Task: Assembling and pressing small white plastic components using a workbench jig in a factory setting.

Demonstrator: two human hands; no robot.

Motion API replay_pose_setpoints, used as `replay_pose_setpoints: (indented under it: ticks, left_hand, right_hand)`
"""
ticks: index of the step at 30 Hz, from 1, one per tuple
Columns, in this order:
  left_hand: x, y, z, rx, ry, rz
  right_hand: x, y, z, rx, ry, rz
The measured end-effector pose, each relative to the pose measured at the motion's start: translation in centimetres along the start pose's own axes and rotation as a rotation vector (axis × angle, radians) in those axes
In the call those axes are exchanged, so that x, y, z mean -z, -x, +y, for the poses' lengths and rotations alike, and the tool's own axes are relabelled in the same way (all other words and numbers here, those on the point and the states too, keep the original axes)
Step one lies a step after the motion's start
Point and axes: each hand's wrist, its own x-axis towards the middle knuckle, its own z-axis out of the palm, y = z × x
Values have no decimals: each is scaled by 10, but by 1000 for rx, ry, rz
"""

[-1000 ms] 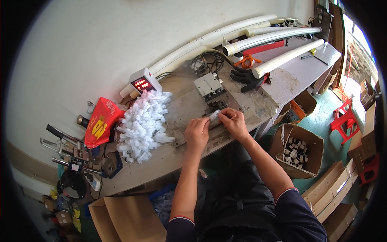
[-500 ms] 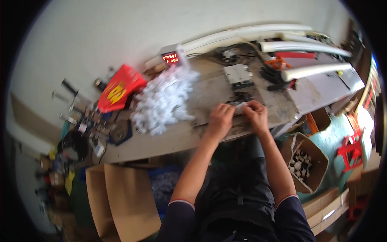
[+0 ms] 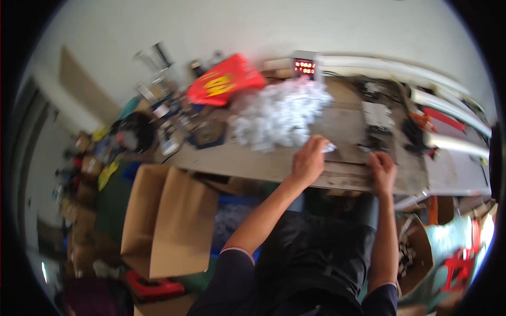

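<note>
My left hand (image 3: 309, 160) is closed, its fingertips pinching a small white piece (image 3: 329, 148) just above the bench, to the right of a large heap of white pieces (image 3: 282, 117). My right hand (image 3: 382, 169) is at the front of a small bench device with a pale metal top (image 3: 377, 117) and a dark front part. The right fingers are pressed together; whatever is between them is too small and blurred to make out. Both hands are apart, over the bench's front half.
Behind the heap stands a box with a red digital display (image 3: 305, 67). A red bag (image 3: 225, 81) and hand tools lie to its left. White tubes (image 3: 456, 143) and a black glove (image 3: 414, 134) are at right. Cardboard boxes (image 3: 182, 226) stand below the bench (image 3: 240, 163).
My hands were together at the device's front; now they are apart, the left nearer the heap with the white piece. The view has swung left, shifting the scene rightward.
</note>
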Motion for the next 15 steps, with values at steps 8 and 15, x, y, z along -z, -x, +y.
replay_pose_setpoints:
  ticks: [8,15]
  left_hand:
    - [13,6,-71,-172,-360,-403]
    - [-2,-34,-17,-58,108,-4]
  right_hand:
    - [15,-1,15,88,120,-16]
    - [35,-9,33,124,180,60]
